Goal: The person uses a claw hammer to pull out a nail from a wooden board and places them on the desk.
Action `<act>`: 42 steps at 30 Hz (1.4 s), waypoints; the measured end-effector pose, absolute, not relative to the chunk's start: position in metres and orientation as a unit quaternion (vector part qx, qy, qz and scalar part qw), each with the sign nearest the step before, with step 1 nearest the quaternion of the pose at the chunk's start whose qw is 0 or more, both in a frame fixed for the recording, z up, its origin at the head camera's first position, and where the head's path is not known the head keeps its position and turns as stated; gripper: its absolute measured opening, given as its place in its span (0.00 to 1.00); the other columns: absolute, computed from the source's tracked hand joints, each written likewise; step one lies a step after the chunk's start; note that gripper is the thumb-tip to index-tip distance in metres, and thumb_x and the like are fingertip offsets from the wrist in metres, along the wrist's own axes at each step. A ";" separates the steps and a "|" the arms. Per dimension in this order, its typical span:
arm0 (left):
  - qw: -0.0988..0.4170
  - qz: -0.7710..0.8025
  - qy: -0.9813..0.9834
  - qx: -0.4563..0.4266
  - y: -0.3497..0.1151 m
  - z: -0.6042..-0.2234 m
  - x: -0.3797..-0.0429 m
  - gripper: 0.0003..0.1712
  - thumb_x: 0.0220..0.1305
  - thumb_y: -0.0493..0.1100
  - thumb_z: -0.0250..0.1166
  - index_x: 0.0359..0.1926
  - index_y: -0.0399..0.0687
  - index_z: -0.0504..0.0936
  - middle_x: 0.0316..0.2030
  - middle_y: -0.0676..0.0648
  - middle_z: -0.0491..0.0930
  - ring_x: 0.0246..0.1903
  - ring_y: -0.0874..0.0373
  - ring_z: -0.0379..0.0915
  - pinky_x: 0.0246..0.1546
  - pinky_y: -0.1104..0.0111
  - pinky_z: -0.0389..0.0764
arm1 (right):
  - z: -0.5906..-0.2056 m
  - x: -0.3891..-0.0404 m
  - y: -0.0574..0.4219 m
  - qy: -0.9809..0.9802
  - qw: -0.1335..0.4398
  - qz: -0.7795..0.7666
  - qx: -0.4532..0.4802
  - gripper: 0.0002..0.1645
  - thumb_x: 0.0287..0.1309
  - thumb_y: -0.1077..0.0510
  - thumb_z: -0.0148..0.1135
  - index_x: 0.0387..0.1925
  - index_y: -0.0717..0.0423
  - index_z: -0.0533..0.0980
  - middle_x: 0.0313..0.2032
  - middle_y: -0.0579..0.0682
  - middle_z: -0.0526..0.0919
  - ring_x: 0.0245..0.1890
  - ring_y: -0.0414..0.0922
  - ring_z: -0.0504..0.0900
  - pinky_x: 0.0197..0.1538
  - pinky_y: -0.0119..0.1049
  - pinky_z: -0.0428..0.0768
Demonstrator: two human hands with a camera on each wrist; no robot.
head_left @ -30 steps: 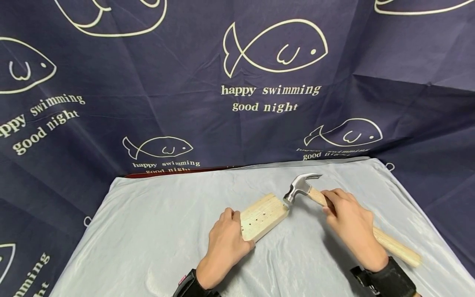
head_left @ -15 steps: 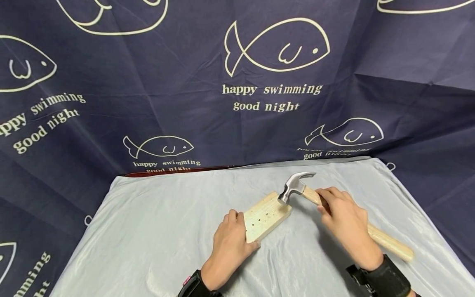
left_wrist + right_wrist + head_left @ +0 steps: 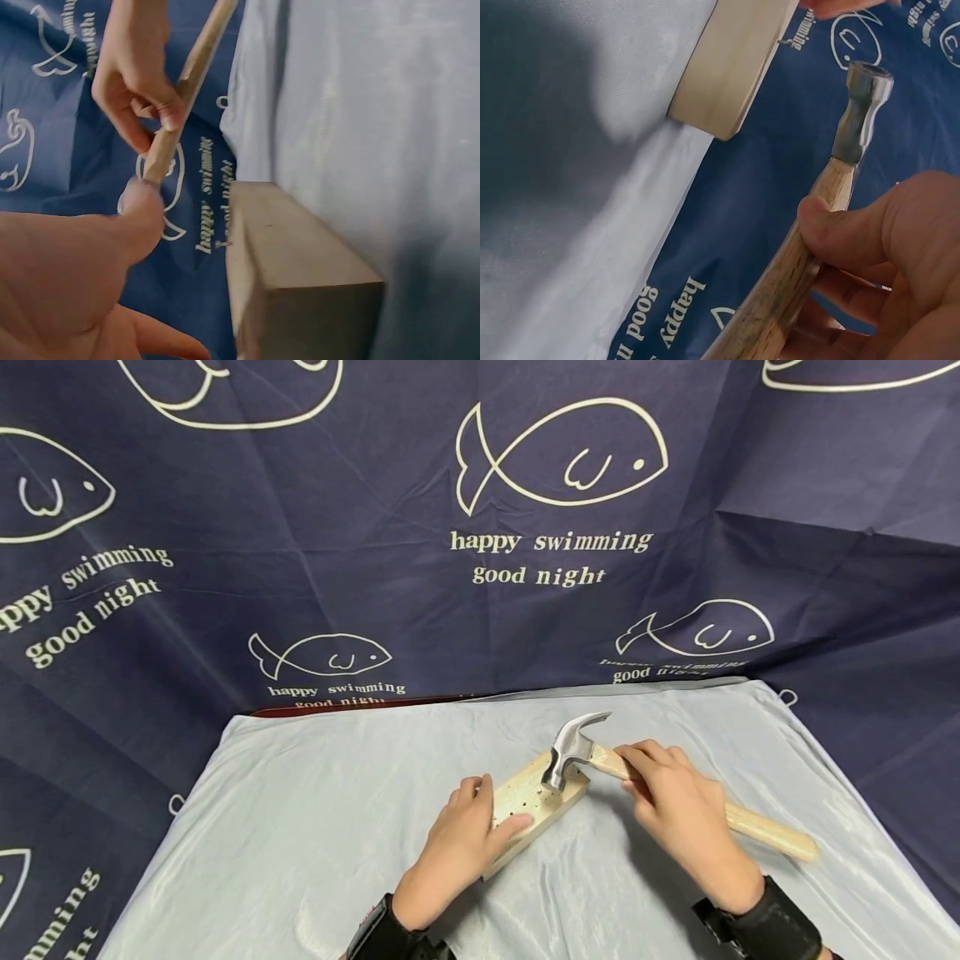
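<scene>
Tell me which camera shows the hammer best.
The head view: the hammer shows end to end, except where the right hand covers its handle. The right wrist view shows the striking end close up but crops the handle; the left wrist view shows only handle, no metal.

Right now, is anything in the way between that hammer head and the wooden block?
Just a small nail-like piece, jutting from the wooden block. Otherwise, the right wrist view shows a bare gap to the hammer head; the left hand is off to one side.
</scene>
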State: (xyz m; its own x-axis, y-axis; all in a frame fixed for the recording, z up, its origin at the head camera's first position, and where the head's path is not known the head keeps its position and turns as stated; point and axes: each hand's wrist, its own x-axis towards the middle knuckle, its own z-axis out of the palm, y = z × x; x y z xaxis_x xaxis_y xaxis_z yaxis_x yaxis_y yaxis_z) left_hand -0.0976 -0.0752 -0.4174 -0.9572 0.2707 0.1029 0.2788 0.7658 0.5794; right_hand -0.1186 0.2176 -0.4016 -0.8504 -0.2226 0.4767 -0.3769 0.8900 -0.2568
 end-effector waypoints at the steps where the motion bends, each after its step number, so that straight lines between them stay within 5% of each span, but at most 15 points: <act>1: 0.004 -0.324 -0.935 -0.141 -0.076 -0.415 -0.099 0.50 0.76 0.65 0.63 0.71 0.20 0.68 0.65 0.26 0.71 0.62 0.30 0.72 0.57 0.40 0.78 | -0.402 -0.118 0.216 -0.945 0.224 0.172 0.164 0.28 0.51 0.62 0.77 0.57 0.46 0.86 0.52 0.40 0.85 0.42 0.47 0.81 0.20 0.41 0.71; 8: -0.014 -0.415 -0.900 -0.131 -0.074 -0.402 -0.106 0.42 0.84 0.60 0.53 0.76 0.27 0.65 0.70 0.31 0.68 0.69 0.37 0.69 0.69 0.43 0.69 | -0.400 -0.115 0.207 -0.938 0.233 0.167 0.195 0.27 0.52 0.62 0.74 0.56 0.47 0.86 0.50 0.38 0.85 0.38 0.44 0.78 0.19 0.36 0.69; 21: -0.052 -0.555 -0.817 -0.150 -0.061 -0.394 -0.121 0.35 0.82 0.53 0.60 0.77 0.35 0.67 0.64 0.40 0.77 0.59 0.47 0.80 0.56 0.57 0.83 | -0.397 -0.107 0.192 -0.927 0.247 0.163 0.229 0.25 0.54 0.63 0.72 0.55 0.45 0.86 0.52 0.36 0.84 0.39 0.41 0.78 0.17 0.30 0.65; 31: -0.105 -0.600 -0.781 -0.136 -0.069 -0.393 -0.131 0.29 0.78 0.46 0.66 0.71 0.33 0.75 0.49 0.44 0.82 0.40 0.58 0.81 0.37 0.66 0.83 | -0.396 -0.102 0.183 -0.926 0.238 0.164 0.242 0.24 0.57 0.62 0.73 0.56 0.46 0.86 0.52 0.36 0.84 0.40 0.41 0.78 0.20 0.30 0.69; 42: -0.171 -0.635 -0.741 -0.132 -0.080 -0.391 -0.138 0.26 0.75 0.39 0.68 0.67 0.29 0.75 0.47 0.42 0.84 0.44 0.55 0.83 0.47 0.62 0.86 | -0.397 -0.098 0.178 -0.932 0.222 0.153 0.242 0.26 0.55 0.64 0.75 0.56 0.44 0.86 0.52 0.36 0.84 0.41 0.40 0.77 0.19 0.30 0.68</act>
State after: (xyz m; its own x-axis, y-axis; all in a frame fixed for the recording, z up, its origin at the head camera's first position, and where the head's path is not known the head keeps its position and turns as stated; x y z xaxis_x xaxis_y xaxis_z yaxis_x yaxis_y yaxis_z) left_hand -0.1381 -0.0796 -0.3913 -0.9068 0.4126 -0.0860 -0.0219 0.1578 0.9872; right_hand -0.0981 0.1776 -0.3969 -0.7845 -0.3824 0.4882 -0.5187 0.8362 -0.1784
